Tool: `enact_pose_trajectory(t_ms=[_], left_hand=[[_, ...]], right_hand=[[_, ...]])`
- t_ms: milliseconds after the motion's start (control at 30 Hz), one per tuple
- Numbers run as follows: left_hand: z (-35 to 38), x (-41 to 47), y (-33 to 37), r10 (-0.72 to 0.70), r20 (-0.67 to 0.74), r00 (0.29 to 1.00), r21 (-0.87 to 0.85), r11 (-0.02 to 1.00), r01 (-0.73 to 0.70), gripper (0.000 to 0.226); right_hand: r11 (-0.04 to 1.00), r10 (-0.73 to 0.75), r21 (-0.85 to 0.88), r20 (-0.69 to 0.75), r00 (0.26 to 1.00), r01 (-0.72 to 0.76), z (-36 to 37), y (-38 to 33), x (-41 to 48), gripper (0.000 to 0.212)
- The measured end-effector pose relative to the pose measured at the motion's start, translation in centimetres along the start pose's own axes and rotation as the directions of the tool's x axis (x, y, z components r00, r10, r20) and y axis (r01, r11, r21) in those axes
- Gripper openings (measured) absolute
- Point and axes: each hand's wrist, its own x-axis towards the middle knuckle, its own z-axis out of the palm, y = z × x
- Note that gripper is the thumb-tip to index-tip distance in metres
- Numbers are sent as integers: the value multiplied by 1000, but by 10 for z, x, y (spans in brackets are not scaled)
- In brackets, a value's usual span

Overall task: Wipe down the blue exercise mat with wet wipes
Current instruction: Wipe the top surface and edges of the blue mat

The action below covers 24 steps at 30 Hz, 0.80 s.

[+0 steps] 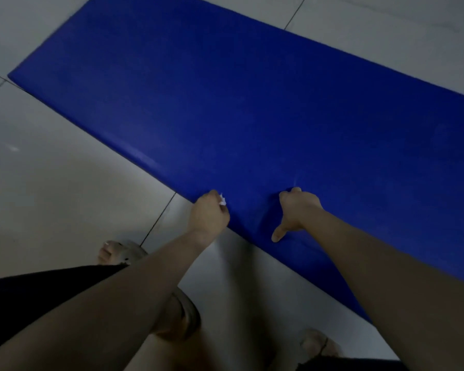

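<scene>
A: What is shown in the head view?
B: A blue mat (225, 103) is laid on a pale tiled floor (51, 183); it is stretched slantwise from the upper left to the right, where it is cut off by the frame; dark grout lines are seen on either side of it.
A: Where are the hands placed?
B: Both are set at the near long edge of the mat; the left hand (209, 214) is placed right on that edge, half over the floor; the right hand (298, 207) is placed near it, a little further onto the blue.
A: How is the left hand held?
B: It is clenched; a small crumpled white wipe (222, 202) is pinched in its fingers, close against the mat; whether the mat's edge is gripped as well cannot be told.
A: And the right?
B: Its fingers are curled into the mat, and the surface is puckered into faint creases just beyond the knuckles, so the mat is taken to be grasped; the thumb (277, 234) is stuck out toward the near edge.
A: Is anything else seen?
B: Toes in a light sandal (123, 253) are seen on the floor below the left wrist; black shorts (24, 295) are seen at the lower left, partly covered by the left forearm.
</scene>
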Motion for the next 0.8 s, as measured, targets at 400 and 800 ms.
enact_pose_trajectory(t_ms=[400, 800], left_hand=[[50, -61, 50, -29, 83, 996, -161, 986, 42, 25], [22, -38, 42, -373, 626, 685, -669, 194, 717, 41]], right_hand=[[968, 158, 195, 6, 987, -156, 56, 13, -45, 102], [993, 113, 52, -103, 988, -108, 82, 42, -89, 83]])
